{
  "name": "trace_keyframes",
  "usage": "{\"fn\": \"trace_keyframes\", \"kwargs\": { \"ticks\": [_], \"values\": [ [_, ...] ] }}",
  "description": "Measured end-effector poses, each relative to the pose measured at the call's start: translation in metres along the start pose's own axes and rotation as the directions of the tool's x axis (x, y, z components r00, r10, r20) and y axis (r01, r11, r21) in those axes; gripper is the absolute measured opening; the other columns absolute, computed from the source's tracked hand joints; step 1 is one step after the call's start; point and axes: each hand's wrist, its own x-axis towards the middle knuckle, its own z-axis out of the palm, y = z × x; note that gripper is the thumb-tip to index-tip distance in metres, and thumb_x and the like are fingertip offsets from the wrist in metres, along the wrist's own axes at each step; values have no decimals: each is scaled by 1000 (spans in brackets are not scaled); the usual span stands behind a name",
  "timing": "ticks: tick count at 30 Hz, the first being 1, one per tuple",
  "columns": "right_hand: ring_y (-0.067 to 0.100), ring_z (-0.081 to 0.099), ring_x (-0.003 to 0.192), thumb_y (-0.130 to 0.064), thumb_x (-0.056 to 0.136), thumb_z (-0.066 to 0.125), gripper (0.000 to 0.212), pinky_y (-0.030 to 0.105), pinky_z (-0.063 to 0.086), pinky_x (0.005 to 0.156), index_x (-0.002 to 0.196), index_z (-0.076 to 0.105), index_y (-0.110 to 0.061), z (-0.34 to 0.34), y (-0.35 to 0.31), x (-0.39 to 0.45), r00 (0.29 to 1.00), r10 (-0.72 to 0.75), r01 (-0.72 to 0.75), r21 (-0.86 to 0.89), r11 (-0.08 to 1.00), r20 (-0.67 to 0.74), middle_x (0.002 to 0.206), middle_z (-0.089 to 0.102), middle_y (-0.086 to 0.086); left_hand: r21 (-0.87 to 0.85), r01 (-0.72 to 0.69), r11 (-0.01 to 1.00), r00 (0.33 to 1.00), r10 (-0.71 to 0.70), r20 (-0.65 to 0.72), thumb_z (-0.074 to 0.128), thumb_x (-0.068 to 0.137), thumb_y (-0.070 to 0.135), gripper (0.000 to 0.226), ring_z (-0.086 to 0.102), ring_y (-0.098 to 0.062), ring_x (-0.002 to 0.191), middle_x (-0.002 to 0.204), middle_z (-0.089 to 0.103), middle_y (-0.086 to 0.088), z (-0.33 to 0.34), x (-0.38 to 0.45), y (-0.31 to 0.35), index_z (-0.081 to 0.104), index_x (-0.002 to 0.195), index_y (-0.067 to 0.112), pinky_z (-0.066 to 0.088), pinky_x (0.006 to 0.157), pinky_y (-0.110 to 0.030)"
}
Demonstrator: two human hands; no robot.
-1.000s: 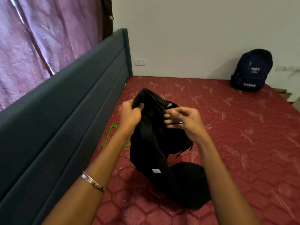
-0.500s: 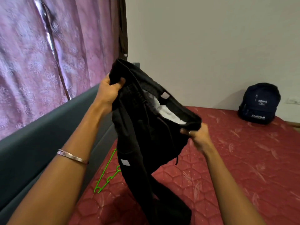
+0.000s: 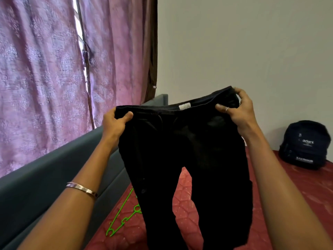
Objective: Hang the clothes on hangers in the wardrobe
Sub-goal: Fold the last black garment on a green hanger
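Black trousers held up by the waistband over the bed.
Left hand and right hand each grip a waistband corner; keep it taut, align the legs, then fold over the green hanger at the bed's headboard edge.

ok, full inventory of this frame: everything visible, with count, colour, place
trousers: 1, black, held up by the waistband over the bed, legs hanging down
hanger: 1, bright green, lying on the mattress near the headboard, partly hidden by the trousers
backpack: 1, dark navy with white print, on the mattress against the wall, far right
mattress: 1, red with a quilted pattern, lower part of view
headboard: 1, dark grey-blue, along the left side
curtains: purple with a floral pattern, upper left
wall: 1, off-white, behind the bed
bangle: 1, metallic, on the left wrist
left hand: grips the waistband's left end
right hand: grips the waistband's right end, ring on one finger
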Motion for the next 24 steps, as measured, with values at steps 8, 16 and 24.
{"fn": "trace_keyframes", "kwargs": {
  "ticks": [8, 16, 24],
  "values": [
    [19, 70, 69, -22, 41, 92, 42, 26, 57, 62, 78, 72, -15, -40, -13, -23, 954, 16, -87, 225, 970, 300, 78, 73, 3, -382, 86, 920, 928, 65, 368, 86, 49, 39, 32, 69, -12, 65, 70, 72, 2, -10, 5, 26, 73, 69, 18, 57, 61, -24],
    [25, 63, 72, -39, 66, 81, 41, 33, 46, 61, 71, 63, -2, 8, 16, -1, 926, 105, -236, -338, 911, -364, 72, 64, 6, 490, 121, 863, 987, -51, -153, 80, 67, 47, 40, 65, -30, 85, 82, 69, -11, 37, 20, 23, 69, 77, 11, 53, 76, -40],
    [21, 68, 80, -37, 73, 81, 33, 35, 58, 74, 89, 70, -11, 87, 4, -4, 986, 113, -150, -358, 922, -122, 86, 71, 5, 210, 101, 972, 990, -119, 75, 81, 71, 30, 21, 70, -21, 73, 80, 71, -6, 93, -6, 50, 72, 80, 14, 59, 70, -38]
  ]
}}
